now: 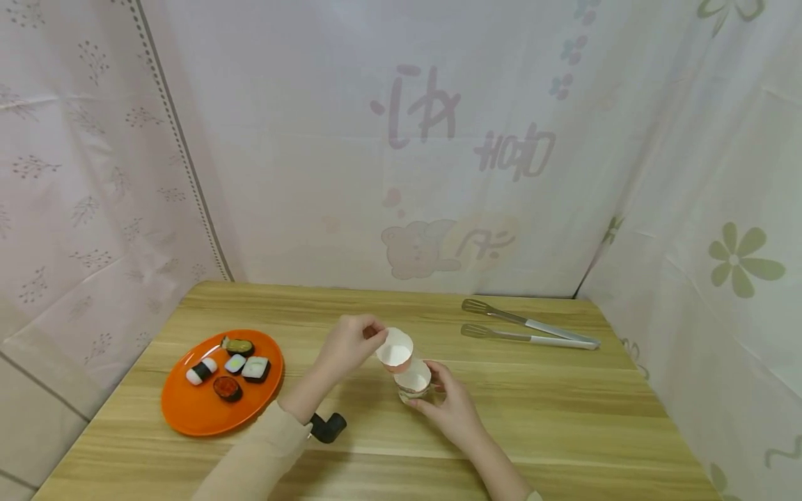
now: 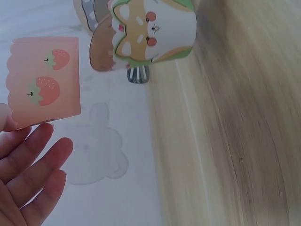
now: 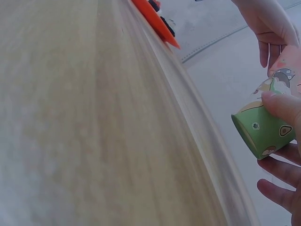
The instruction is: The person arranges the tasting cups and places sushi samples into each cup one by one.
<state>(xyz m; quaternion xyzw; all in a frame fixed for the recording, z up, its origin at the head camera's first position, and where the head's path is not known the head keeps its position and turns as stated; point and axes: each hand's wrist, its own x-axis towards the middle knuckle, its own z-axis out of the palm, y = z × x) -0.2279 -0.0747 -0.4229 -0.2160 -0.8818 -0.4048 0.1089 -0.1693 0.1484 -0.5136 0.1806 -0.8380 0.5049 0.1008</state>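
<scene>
In the head view, my left hand [image 1: 356, 339] pinches the rim of a pink paper baking cup [image 1: 396, 348] between thumb and fingers. The left wrist view shows strawberries printed on this cup [image 2: 47, 84], with the other fingers spread loosely below it. My right hand [image 1: 456, 409] holds a second paper cup [image 1: 412, 384] round its side, just below and to the right of the pink one. That second cup [image 3: 262, 123] has a green base with an avocado print and a dog's face on its side. Both cups are held above the wooden table [image 1: 539, 431].
An orange plate [image 1: 194, 410] at the left bears several sushi pieces, such as a roe one [image 1: 227, 388] and a white one with a black band [image 1: 201, 371]. Metal tongs [image 1: 545, 340] lie spread at the back right. A black object [image 1: 328, 427] shows beside my left sleeve.
</scene>
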